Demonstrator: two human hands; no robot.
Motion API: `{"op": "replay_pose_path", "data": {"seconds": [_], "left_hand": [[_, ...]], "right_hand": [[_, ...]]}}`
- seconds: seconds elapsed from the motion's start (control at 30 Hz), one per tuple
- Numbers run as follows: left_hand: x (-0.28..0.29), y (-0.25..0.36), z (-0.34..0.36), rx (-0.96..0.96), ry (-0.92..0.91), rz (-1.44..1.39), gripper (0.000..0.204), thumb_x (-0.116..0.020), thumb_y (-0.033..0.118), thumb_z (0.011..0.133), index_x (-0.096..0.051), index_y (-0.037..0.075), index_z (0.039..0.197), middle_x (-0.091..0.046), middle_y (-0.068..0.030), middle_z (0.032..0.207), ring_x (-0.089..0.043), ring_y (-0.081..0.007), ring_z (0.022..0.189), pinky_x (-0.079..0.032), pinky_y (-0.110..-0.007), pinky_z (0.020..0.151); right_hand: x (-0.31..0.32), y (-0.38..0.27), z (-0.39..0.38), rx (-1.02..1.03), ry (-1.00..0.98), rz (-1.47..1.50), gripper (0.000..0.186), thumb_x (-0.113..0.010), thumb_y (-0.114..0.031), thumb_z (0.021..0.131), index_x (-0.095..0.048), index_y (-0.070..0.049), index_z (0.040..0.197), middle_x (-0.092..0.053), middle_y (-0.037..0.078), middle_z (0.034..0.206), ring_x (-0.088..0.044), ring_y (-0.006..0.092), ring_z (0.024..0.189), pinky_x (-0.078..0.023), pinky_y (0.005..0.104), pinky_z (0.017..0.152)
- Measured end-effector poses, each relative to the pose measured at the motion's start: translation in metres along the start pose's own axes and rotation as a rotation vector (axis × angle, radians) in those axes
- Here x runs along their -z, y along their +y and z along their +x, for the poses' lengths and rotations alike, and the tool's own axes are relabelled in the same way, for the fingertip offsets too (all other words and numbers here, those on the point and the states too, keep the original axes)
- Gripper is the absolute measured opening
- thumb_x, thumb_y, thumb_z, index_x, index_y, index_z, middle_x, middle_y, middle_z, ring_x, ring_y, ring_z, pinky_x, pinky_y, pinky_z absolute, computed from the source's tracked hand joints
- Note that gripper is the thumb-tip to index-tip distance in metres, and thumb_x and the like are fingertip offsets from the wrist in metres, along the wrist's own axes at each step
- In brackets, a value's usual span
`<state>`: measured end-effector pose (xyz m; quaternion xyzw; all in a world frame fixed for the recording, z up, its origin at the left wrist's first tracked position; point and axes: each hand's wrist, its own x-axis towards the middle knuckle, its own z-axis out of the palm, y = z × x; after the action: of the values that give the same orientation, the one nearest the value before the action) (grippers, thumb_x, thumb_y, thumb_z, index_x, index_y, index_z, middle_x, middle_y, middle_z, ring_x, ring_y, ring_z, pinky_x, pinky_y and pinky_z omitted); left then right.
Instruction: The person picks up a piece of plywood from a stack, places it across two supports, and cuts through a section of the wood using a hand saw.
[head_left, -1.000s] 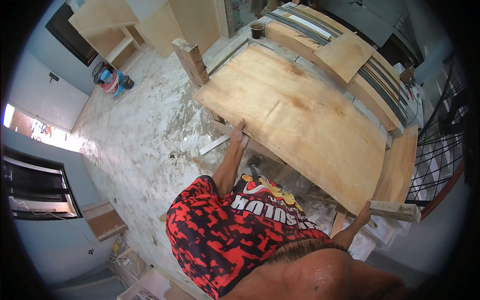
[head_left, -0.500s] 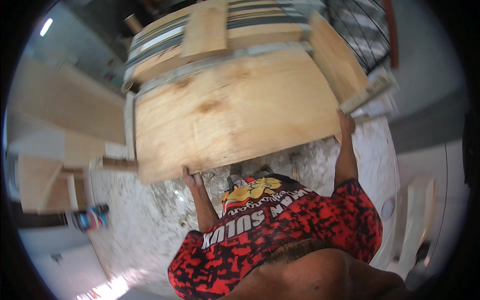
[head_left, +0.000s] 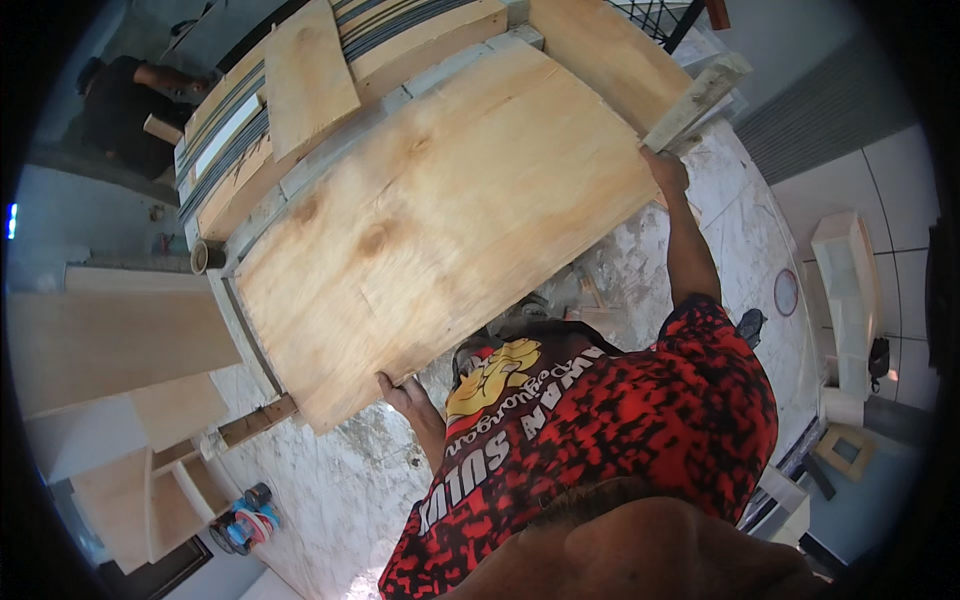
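Note:
A large plywood board (head_left: 440,220) with brown knots lies before me at a slant, its far edge along a grey wooden frame. My left hand (head_left: 406,394) grips the near edge at the lower left; the thumb shows on top and the other fingers are hidden beneath. At the far right corner my right hand (head_left: 667,172) is closed round the board's edge, close to the end of a grey timber (head_left: 695,103). A narrower plywood strip (head_left: 310,85) rests across dark slats beyond the board.
On the left stand plywood panels (head_left: 130,345) and a box-like wooden piece (head_left: 150,500). A blue power tool (head_left: 248,520) sits on the stained floor (head_left: 330,500) beside them. At the upper left a person in dark clothes (head_left: 130,110) bends over. Pale wooden pieces (head_left: 845,300) stand at the right.
My view has turned, so the board and frame appear rotated anticlockwise and further left. Both hands keep hold of the board. A person now shows at the upper left.

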<state>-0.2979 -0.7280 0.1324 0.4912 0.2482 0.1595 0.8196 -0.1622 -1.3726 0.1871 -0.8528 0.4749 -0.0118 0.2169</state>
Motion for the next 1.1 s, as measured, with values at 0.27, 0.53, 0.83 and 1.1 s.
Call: {"op": "replay_pose_path", "data": {"seconds": [0.27,0.53,0.83,1.1], "left_hand": [[0.010,-0.011,0.009,0.183,0.112,-0.511,0.032,-0.048,0.023,0.092,-0.050,0.002,0.116,-0.055,-0.0114,0.115,-0.052,-0.0241,0.105,-0.043,-0.037,0.092],[0.006,0.006,0.009,0.270,0.076,-0.555,0.036,-0.046,0.018,0.092,-0.045,-0.003,0.122,-0.046,-0.0162,0.126,-0.044,-0.0276,0.116,-0.034,-0.043,0.102],[0.005,0.029,-0.017,0.117,-0.043,-0.123,0.047,-0.047,0.033,0.092,-0.045,-0.002,0.123,-0.047,-0.0164,0.127,-0.044,-0.0272,0.115,-0.032,-0.041,0.103],[0.000,0.038,-0.030,0.094,-0.114,-0.250,0.045,-0.049,0.029,0.092,-0.044,-0.003,0.124,-0.047,-0.0167,0.127,-0.044,-0.0288,0.117,-0.031,-0.043,0.104]], "right_hand": [[0.029,0.027,0.002,0.056,0.148,0.036,0.079,-0.056,-0.074,0.065,-0.067,-0.002,0.095,-0.065,0.017,0.099,-0.062,0.0312,0.091,-0.047,0.0387,0.078],[0.098,0.000,-0.045,0.048,0.237,0.067,0.074,-0.057,-0.071,0.066,-0.067,-0.003,0.093,-0.066,0.019,0.093,-0.061,0.0339,0.091,-0.047,0.0414,0.076],[0.152,-0.050,-0.075,-0.048,0.198,-0.087,0.089,-0.052,-0.077,0.061,-0.060,-0.005,0.113,-0.061,0.019,0.108,-0.058,0.0343,0.102,-0.045,0.0415,0.084],[0.184,-0.056,-0.075,0.136,0.342,-0.112,0.087,-0.049,-0.075,0.066,-0.059,-0.002,0.113,-0.059,0.022,0.110,-0.055,0.0359,0.105,-0.041,0.0408,0.091]]}}
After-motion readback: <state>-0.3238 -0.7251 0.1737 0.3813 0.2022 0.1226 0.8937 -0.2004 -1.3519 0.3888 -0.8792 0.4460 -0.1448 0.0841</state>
